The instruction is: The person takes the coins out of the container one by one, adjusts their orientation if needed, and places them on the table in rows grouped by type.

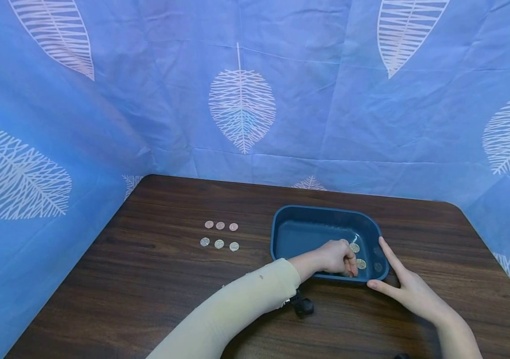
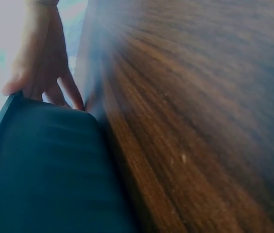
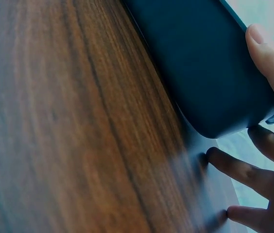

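Note:
My left hand [image 1: 337, 257] reaches over the near rim of a dark blue tray [image 1: 315, 208], fingers bent downward inside it. Two silvery coins, an upper coin [image 1: 354, 247] and a lower coin [image 1: 361, 264], lie just right of its fingers. A darker round piece [image 1: 378, 267] sits in the tray's right corner. Whether a coin is between the left fingertips, I cannot tell. Around the near right corner, my right hand [image 1: 409, 289] rests with straight, spread fingers, thumb against the front and index finger along the right side. In the right wrist view its thumb [image 3: 268, 58] touches the rim.
Left of the tray on the brown wooden table [image 1: 147, 279] lie two rows of coins: three coppery coins [image 1: 221, 226] behind, three silvery coins [image 1: 219, 244] in front. A black device [image 1: 302, 305] shows under the left sleeve. Blue leaf-patterned cloth [image 1: 304, 99] hangs around the table.

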`<action>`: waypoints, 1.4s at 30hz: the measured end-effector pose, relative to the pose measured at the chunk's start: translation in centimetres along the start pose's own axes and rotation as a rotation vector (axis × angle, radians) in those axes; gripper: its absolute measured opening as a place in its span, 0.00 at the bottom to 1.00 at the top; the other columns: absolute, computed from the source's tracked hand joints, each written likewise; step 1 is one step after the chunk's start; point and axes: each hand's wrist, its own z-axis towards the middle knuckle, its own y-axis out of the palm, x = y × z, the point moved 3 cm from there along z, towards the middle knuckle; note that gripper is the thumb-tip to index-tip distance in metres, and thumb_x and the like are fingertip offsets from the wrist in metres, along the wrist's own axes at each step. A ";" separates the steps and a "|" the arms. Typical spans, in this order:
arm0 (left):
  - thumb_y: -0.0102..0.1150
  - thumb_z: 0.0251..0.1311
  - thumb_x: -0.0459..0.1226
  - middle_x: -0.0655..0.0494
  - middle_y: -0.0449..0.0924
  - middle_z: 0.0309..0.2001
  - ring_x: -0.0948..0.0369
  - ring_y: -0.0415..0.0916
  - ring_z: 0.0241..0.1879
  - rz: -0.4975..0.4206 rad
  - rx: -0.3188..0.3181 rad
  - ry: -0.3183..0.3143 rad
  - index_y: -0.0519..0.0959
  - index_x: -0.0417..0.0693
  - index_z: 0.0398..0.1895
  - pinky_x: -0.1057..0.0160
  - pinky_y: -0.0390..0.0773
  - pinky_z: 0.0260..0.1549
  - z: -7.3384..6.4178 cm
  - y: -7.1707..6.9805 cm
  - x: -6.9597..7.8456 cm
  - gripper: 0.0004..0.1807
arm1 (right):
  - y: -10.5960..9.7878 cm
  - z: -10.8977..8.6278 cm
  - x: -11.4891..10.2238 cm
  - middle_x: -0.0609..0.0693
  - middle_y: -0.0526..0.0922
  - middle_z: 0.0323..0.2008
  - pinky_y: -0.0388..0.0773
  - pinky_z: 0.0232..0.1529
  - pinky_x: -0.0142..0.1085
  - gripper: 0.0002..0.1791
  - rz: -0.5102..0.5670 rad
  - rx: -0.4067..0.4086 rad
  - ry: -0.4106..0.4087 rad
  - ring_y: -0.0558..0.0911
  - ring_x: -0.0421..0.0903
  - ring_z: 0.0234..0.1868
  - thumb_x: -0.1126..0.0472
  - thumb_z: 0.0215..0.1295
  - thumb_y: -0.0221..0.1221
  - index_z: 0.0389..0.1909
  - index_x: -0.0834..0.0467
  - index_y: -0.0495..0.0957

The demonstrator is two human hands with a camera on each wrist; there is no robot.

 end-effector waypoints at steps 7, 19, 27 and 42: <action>0.65 0.56 0.29 0.66 0.81 0.24 0.75 0.76 0.24 -0.229 0.014 -0.005 0.86 0.49 0.32 0.78 0.72 0.28 -0.2 -0.4 0.0 0.06 | -0.1 0.0 -0.1 0.69 0.40 0.73 0.74 0.34 0.58 0.53 0.023 -0.011 -0.008 0.67 0.80 0.53 0.49 0.67 0.58 0.74 0.40 0.25; 0.65 0.56 0.28 0.61 0.83 0.27 0.70 0.78 0.28 -0.534 0.072 0.003 0.85 0.43 0.34 0.73 0.76 0.33 -0.3 -1.8 -0.5 0.04 | 0.2 0.0 0.1 0.73 0.44 0.70 0.72 0.36 0.63 0.52 0.007 -0.027 0.038 0.64 0.80 0.56 0.46 0.68 0.56 0.74 0.40 0.25; 0.65 0.57 0.29 0.62 0.83 0.28 0.68 0.80 0.29 -0.668 0.160 0.106 0.85 0.41 0.36 0.71 0.78 0.34 -1.5 -3.2 -0.2 0.05 | 0.3 0.1 -0.1 0.74 0.45 0.70 0.70 0.38 0.66 0.52 0.006 -0.029 0.039 0.61 0.80 0.58 0.46 0.68 0.56 0.74 0.41 0.25; 0.61 0.60 0.29 0.49 0.84 0.35 0.57 0.82 0.37 -0.729 0.318 0.176 0.81 0.31 0.44 0.51 0.78 0.46 -10.7 -11.9 -7.7 0.11 | 0.1 -0.1 0.0 0.71 0.42 0.71 0.67 0.40 0.68 0.51 0.021 -0.019 0.032 0.57 0.81 0.59 0.46 0.68 0.56 0.74 0.38 0.25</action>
